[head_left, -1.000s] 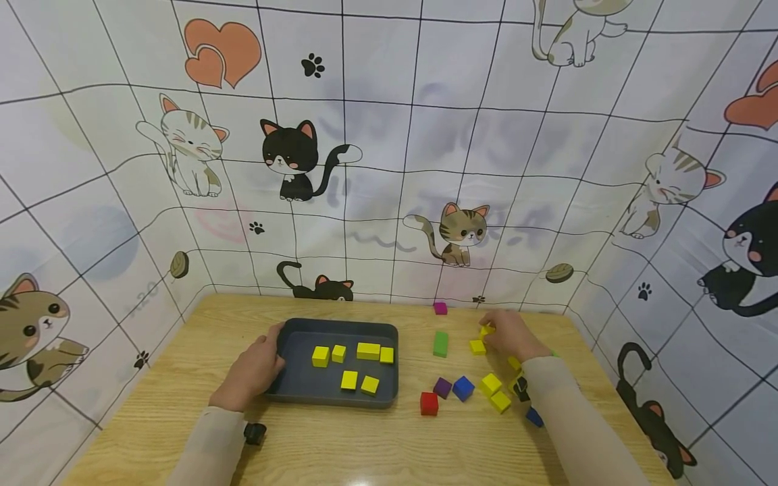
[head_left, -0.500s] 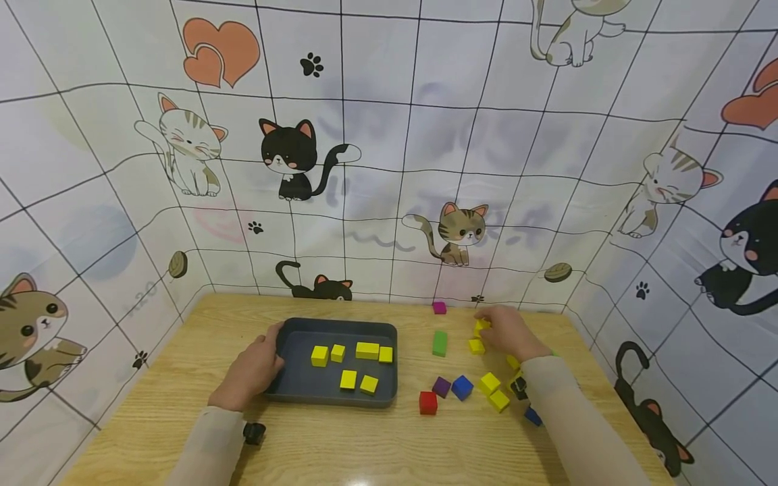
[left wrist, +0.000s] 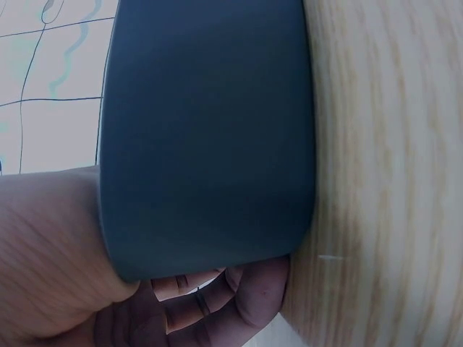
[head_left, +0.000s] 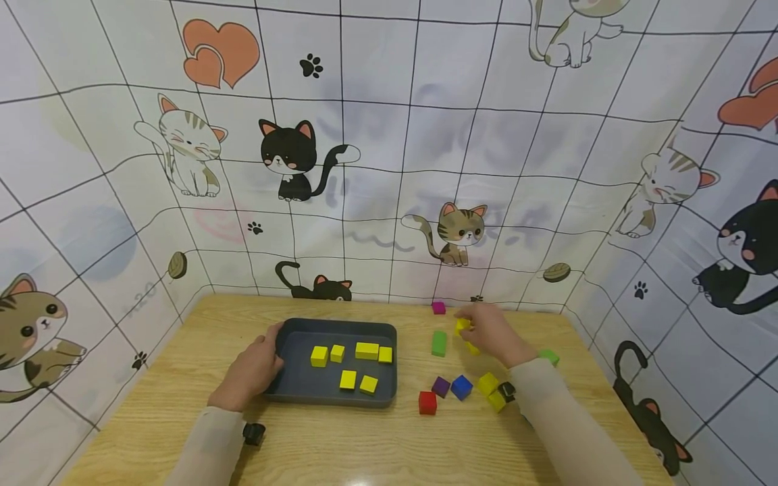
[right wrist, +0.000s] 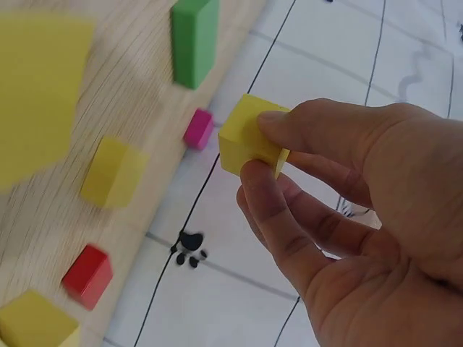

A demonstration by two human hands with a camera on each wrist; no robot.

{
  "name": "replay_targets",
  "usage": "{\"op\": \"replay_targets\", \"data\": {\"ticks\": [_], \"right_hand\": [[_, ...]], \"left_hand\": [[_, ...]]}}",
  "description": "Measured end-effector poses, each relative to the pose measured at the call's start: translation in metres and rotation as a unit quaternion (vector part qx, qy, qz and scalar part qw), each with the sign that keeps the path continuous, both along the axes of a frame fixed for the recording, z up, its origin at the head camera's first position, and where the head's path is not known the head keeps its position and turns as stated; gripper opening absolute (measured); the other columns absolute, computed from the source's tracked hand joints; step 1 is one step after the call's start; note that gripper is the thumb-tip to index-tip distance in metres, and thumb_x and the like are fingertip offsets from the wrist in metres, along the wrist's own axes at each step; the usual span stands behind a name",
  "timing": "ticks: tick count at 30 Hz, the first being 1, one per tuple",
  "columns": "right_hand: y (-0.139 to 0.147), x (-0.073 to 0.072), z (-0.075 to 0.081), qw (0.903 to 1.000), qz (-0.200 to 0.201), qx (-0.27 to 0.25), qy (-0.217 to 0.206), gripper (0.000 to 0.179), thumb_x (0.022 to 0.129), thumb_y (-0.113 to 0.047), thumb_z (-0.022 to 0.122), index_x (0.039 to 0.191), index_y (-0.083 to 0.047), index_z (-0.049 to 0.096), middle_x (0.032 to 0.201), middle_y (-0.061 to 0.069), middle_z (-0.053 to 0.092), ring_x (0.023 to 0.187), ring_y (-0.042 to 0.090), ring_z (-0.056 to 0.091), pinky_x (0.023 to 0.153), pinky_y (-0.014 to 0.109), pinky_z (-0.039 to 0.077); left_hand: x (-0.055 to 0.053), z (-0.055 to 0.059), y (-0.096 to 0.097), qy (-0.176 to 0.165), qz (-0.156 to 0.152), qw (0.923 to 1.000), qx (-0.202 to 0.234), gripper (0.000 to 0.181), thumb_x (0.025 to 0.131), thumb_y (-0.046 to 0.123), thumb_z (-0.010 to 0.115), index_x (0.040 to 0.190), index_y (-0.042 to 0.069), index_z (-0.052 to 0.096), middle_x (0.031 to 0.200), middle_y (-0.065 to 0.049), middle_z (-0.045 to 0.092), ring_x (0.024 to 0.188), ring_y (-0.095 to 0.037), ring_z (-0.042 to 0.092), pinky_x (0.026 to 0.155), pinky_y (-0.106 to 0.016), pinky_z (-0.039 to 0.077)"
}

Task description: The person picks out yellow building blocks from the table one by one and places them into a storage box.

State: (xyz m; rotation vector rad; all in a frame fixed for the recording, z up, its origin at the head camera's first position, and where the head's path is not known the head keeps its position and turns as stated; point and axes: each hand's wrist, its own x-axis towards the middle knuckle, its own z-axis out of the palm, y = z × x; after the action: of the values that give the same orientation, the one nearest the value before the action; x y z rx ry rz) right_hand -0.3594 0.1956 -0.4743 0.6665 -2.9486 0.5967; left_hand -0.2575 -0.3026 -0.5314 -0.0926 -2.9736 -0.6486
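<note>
My left hand (head_left: 250,370) grips the left end of a dark grey tray (head_left: 298,388). In the left wrist view the curled fingers (left wrist: 260,293) lie against the end wall of the tray (left wrist: 202,144). Several yellow blocks (head_left: 367,350) sit inside it, cubes and a longer one. Over the back right of the table, my right hand (head_left: 494,332) pinches a yellow cube (head_left: 462,325). The right wrist view shows this cube (right wrist: 249,137) between thumb and fingertips. Another yellow block (head_left: 473,348) lies just below that hand, partly hidden.
Between tray and right hand lie a green block (head_left: 439,343), a magenta block (head_left: 439,308), a red cube (head_left: 427,403), a purple cube (head_left: 440,386) and a blue cube (head_left: 461,387). Yellow blocks (head_left: 488,384) lie beside the right sleeve, another green block (head_left: 549,356) beyond it. A cat-print sheet surrounds the table.
My right hand has moved left with the yellow cube, and its forearm now hides the dark blue block at right. The left hand and tray stay put.
</note>
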Motion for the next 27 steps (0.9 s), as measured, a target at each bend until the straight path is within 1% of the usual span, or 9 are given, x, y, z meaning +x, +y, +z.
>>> {"op": "replay_targets", "data": {"ticks": [2,3,6,9,10,14,16,21,27], "right_hand": [[-0.006,0.003,0.001,1.0000,0.007,0.000,0.002,0.033,0.099,-0.001,0.086,0.133,0.001,0.085,0.131,0.020,0.085,0.109,0.031,0.078,0.101,0.052,0.068],[-0.009,0.004,0.001,1.0000,0.009,0.000,-0.001,0.033,0.100,-0.001,0.086,0.133,0.001,0.085,0.131,0.019,0.086,0.108,0.030,0.078,0.101,0.051,0.068],[-0.020,0.012,0.004,0.9998,0.013,0.000,-0.014,0.035,0.101,-0.003,0.086,0.136,-0.001,0.084,0.133,0.017,0.085,0.108,0.026,0.077,0.100,0.048,0.069],[-0.031,0.020,0.007,0.9996,0.021,-0.002,-0.018,0.038,0.101,-0.004,0.086,0.139,-0.003,0.084,0.137,0.015,0.084,0.107,0.025,0.078,0.098,0.045,0.069],[-0.034,0.023,0.008,0.9996,0.026,-0.003,-0.015,0.038,0.101,-0.004,0.087,0.139,-0.003,0.084,0.137,0.015,0.084,0.107,0.025,0.079,0.098,0.044,0.070],[-0.049,0.035,0.011,0.9990,0.044,0.002,0.004,0.037,0.100,-0.005,0.089,0.137,-0.004,0.085,0.133,0.014,0.085,0.106,0.026,0.083,0.095,0.042,0.071],[-0.056,0.040,0.012,0.9986,0.051,0.009,0.010,0.037,0.100,-0.006,0.090,0.136,-0.005,0.085,0.129,0.012,0.085,0.106,0.026,0.083,0.094,0.041,0.071],[-0.074,0.052,0.014,0.9976,0.068,0.015,-0.001,0.039,0.100,-0.009,0.090,0.138,-0.008,0.084,0.124,0.008,0.082,0.105,0.024,0.080,0.093,0.040,0.070],[-0.091,0.065,0.016,0.9931,0.117,0.005,-0.002,0.038,0.102,-0.010,0.089,0.139,-0.007,0.083,0.119,0.007,0.078,0.103,0.022,0.080,0.091,0.037,0.070]], "left_hand": [[-0.001,-0.002,-0.001,0.004,0.000,1.0000,0.004,0.075,0.101,0.002,0.061,0.172,-0.007,0.038,0.124,-0.035,0.071,0.078,-0.029,0.062,0.075,-0.054,0.059],[-0.003,-0.007,-0.002,0.015,0.000,0.9999,-0.002,0.075,0.101,0.004,0.061,0.172,-0.006,0.039,0.123,-0.034,0.072,0.078,-0.028,0.061,0.074,-0.053,0.058],[-0.003,-0.010,-0.004,0.023,-0.003,0.9997,-0.002,0.074,0.100,0.003,0.060,0.171,-0.007,0.040,0.122,-0.035,0.071,0.077,-0.029,0.060,0.073,-0.053,0.058],[-0.002,-0.007,-0.003,0.016,-0.002,0.9999,-0.002,0.075,0.101,0.003,0.060,0.172,-0.006,0.039,0.124,-0.036,0.071,0.078,-0.030,0.062,0.075,-0.054,0.058],[0.000,-0.002,-0.002,0.004,0.000,1.0000,0.006,0.075,0.101,0.002,0.060,0.172,-0.007,0.039,0.126,-0.037,0.071,0.079,-0.030,0.062,0.076,-0.054,0.059],[0.001,0.002,0.001,-0.010,0.005,0.9999,0.003,0.076,0.102,0.003,0.061,0.174,-0.006,0.037,0.128,-0.036,0.071,0.081,-0.029,0.063,0.078,-0.054,0.060],[0.000,0.002,0.002,-0.011,0.006,0.9999,0.000,0.077,0.103,0.003,0.062,0.174,-0.007,0.036,0.127,-0.035,0.071,0.080,-0.029,0.063,0.077,-0.054,0.060],[-0.001,0.000,0.002,-0.009,0.005,0.9999,-0.001,0.076,0.103,0.003,0.061,0.174,-0.008,0.036,0.129,-0.036,0.071,0.081,-0.029,0.063,0.079,-0.054,0.060],[0.001,0.003,0.001,-0.007,0.004,1.0000,-0.002,0.075,0.103,0.002,0.061,0.173,-0.008,0.037,0.127,-0.036,0.071,0.080,-0.029,0.062,0.078,-0.053,0.059]]}}
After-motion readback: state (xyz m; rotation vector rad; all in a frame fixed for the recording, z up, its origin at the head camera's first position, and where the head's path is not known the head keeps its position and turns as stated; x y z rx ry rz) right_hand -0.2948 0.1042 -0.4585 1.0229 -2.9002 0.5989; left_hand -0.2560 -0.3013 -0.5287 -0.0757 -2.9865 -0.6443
